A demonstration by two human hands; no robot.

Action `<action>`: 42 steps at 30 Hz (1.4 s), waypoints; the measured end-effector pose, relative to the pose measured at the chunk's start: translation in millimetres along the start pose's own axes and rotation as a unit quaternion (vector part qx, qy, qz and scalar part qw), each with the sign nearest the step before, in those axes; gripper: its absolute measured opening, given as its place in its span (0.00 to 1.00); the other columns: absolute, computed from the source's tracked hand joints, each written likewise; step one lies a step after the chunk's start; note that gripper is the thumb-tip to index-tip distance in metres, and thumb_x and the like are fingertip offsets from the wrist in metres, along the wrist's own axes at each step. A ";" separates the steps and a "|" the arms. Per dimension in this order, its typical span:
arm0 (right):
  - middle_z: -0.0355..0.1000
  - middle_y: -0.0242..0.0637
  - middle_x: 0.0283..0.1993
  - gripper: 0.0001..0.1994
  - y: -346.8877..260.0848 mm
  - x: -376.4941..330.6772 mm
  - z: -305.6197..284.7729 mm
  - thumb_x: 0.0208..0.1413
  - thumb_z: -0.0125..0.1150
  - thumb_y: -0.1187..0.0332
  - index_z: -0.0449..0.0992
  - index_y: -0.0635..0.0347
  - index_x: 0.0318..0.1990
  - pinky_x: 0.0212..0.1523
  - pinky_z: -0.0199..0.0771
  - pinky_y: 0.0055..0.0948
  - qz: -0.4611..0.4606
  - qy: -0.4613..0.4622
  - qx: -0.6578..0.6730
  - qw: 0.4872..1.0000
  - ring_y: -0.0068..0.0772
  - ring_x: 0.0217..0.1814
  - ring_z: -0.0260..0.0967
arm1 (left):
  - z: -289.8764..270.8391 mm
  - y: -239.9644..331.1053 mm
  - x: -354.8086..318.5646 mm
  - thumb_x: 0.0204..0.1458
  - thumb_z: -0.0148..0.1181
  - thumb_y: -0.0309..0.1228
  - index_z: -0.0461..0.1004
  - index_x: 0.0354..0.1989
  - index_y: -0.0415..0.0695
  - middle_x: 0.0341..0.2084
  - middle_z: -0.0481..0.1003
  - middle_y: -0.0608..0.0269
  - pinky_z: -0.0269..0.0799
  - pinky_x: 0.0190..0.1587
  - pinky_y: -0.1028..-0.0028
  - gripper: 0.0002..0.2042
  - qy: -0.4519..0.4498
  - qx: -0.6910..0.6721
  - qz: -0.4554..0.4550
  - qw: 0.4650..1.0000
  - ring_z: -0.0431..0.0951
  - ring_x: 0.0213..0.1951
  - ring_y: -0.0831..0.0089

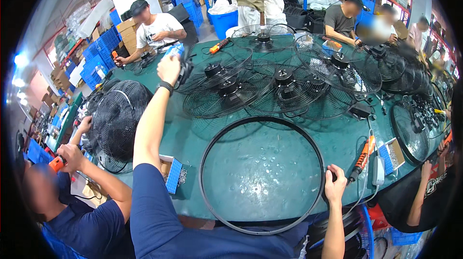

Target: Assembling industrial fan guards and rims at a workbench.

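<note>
The person's left hand was raised over the far side of the green round worktable, fingers closed around the rim of a black wire fan guard with a motor at its centre, a black band on the wrist. The right hand rested at the near right of the table, fingers curled over the edge of a large black plastic ring that lay flat on the green top.

Left of that ring, an open small cardboard box with a blue flap held loose screws. Right of the ring lay an orange-and-black electric screwdriver, and beyond it a second open blue-lined screw box. Beyond the ring, more black wire fan guards overlapped across the table. Farther back stood stacked blue plastic crates, brown cardboard cartons and a blue bin.
</note>
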State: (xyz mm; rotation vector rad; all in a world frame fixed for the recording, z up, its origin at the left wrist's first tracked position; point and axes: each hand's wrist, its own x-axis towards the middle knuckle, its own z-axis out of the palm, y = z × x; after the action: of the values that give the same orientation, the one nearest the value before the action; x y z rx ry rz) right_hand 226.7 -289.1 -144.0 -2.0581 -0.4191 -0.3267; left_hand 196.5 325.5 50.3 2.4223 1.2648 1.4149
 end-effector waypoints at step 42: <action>0.71 0.49 0.38 0.30 -89.9 -1.5 -38.0 0.62 0.38 0.44 0.58 0.65 0.55 0.24 0.77 0.30 0.055 -0.050 0.611 0.788 0.39 0.29 0.74 | -239.2 35.2 -248.5 0.62 0.44 0.42 0.64 0.23 0.45 0.15 0.61 0.69 0.61 0.15 0.81 0.18 -0.213 -0.704 -0.439 0.517 0.64 0.15 0.80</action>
State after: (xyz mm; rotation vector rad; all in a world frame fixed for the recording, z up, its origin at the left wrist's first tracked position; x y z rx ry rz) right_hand 185.1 -280.3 -56.1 -0.7998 -0.4057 0.1420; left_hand -20.8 56.1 29.9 0.6327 0.4772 0.7241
